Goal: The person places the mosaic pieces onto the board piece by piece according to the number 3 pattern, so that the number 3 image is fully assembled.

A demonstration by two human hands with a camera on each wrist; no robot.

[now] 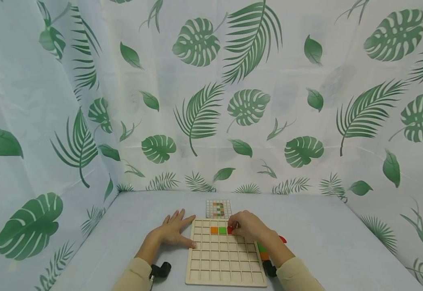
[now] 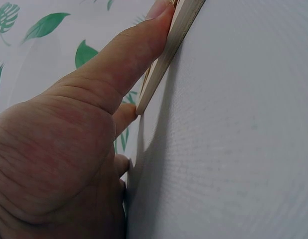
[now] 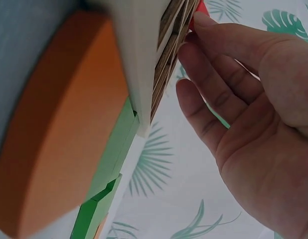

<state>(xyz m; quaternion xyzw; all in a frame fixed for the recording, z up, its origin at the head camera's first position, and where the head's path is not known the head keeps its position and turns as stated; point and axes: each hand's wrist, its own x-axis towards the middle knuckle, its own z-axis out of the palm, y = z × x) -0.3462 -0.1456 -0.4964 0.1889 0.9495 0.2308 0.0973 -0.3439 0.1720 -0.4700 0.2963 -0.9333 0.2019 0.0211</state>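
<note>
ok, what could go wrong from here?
The right hand pinches a red tile close beside the green tile, so it might bump that one.
The right forearm could knock the loose blocks along the board.
The left hand has its thumb at the board's left edge; a sideways push might shift it.

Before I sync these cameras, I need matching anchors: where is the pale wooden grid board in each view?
Head: pale wooden grid board, bottom centre.
Left wrist: its slanting edge, upper centre.
Right wrist: its edge and some cells, upper centre.
Shared landmark: white curtain printed with green leaves.
</note>
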